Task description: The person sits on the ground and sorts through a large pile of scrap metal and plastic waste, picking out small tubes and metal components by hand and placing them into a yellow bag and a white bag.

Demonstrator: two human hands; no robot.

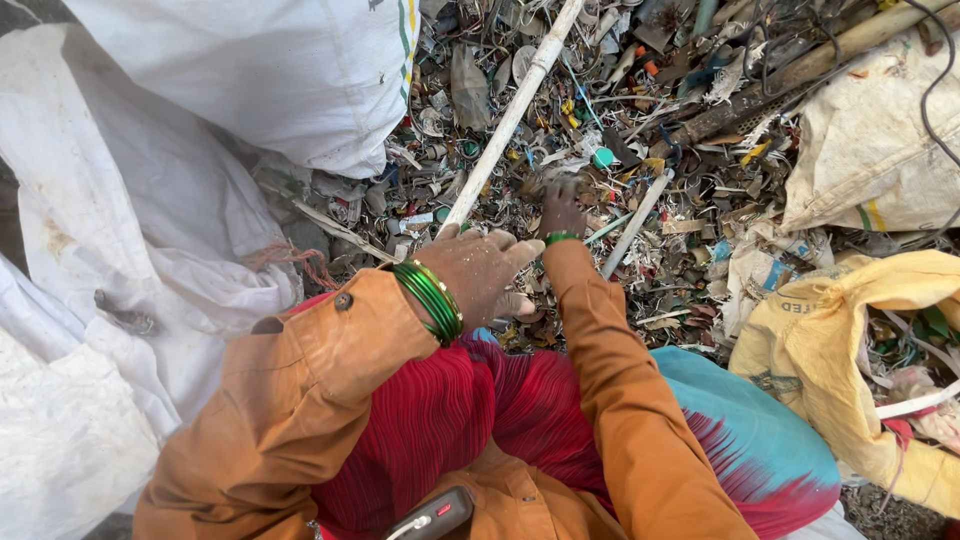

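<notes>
My left hand [480, 272], with green bangles at the wrist, lies over the lower end of a long white pipe [510, 115], its fingers curled around it. The pipe slants up and away across a heap of mixed plastic scrap [690, 215]. My right hand [560, 205], wearing one green bangle, reaches forward into the scrap just right of the pipe. It is blurred and its fingers are buried among the pieces, so what it holds is hidden. Both sleeves are orange, above a red and turquoise cloth [740, 420] on my lap.
Big white sacks [110, 220] fill the left side, and another white sack [290, 70] stands at the upper left. A yellow sack [830, 340] holding scraps lies at the right, a dirty cream sack [870, 140] above it. A thinner white tube [635, 222] and dark cables lie in the heap.
</notes>
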